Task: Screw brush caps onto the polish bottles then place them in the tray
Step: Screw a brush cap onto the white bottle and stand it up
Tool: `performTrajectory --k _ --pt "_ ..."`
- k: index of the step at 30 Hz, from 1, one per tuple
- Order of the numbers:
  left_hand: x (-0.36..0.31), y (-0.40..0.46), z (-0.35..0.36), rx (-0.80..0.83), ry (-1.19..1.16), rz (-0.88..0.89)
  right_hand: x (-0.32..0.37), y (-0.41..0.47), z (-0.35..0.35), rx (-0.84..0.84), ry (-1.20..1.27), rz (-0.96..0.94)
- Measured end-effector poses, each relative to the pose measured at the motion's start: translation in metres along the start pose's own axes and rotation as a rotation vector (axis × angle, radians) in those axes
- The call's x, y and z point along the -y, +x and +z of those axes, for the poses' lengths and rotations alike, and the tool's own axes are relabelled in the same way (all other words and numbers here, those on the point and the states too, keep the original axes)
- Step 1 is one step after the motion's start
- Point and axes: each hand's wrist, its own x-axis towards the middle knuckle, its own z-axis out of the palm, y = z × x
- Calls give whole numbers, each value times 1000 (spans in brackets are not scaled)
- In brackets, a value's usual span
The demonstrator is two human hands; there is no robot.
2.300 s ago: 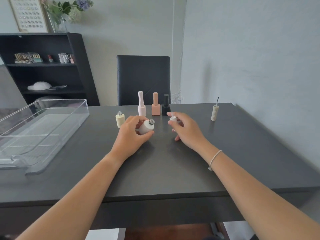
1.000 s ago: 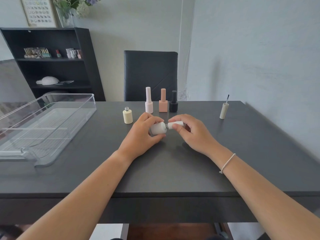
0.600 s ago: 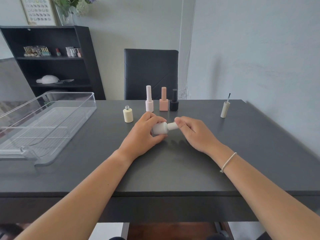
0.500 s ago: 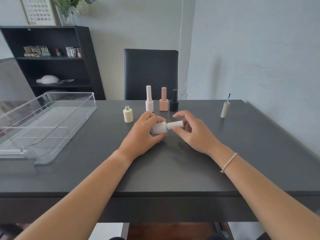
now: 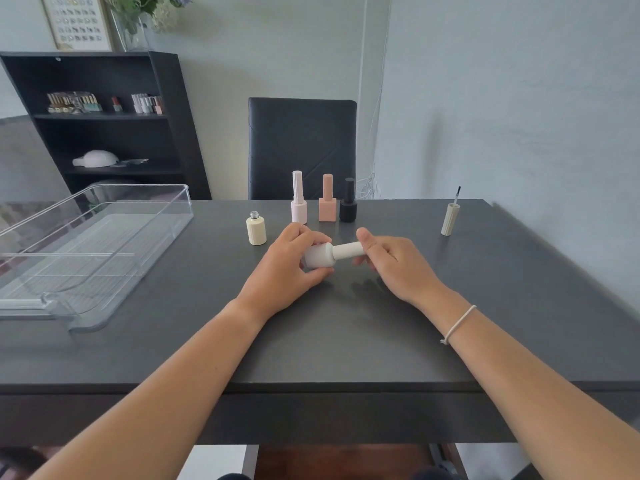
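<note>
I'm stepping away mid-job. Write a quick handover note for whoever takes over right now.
Left hand grips the white bottle, held sideways just above the table.
Right hand pinches its white cap, which sits on the neck; how tight it is cannot be seen.
Pink, peach and black bottles stand capped at the back.
Cream bottle is open; its brush cap stands far right, brush up.
Clear tray on the left holds no bottles.
Left: finish the white cap, cap the cream bottle, move all five into the tray.

Bare forearms, white wrist band point(image 5: 459, 323)
</note>
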Motion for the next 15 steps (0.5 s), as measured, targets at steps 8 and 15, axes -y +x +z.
performTrajectory --k 8,15 --pt "-1 0 0 -5 -7 3 1 -2 0 -43 -24 -48" --pt "-1 0 -1 0 -5 4 1 -1 1 -51 -83 -50"
